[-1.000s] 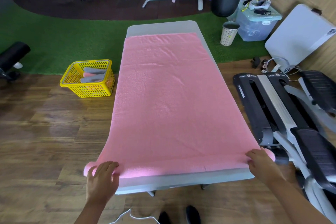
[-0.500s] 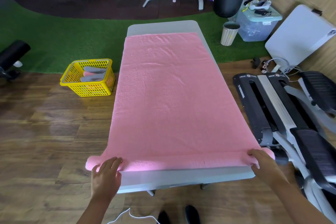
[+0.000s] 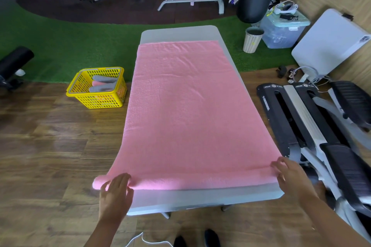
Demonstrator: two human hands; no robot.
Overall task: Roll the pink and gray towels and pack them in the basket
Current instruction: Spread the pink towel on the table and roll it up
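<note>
Pink terry covers nearly the whole grey table (image 3: 176,33): the pink towel (image 3: 186,110) is laid flat along it, smooth but for faint creases, and only its near edge is turned into a thin roll. The rolling step is judged barely begun. The left hand (image 3: 115,191) and right hand (image 3: 289,174) are pressed on the roll's two ends, fingers spread and fairly straight. Even forward pushes seem called for next, so the roll stays straight. Rolled gray and pink towels are already seen in the yellow basket (image 3: 98,100) beside the table.
</note>
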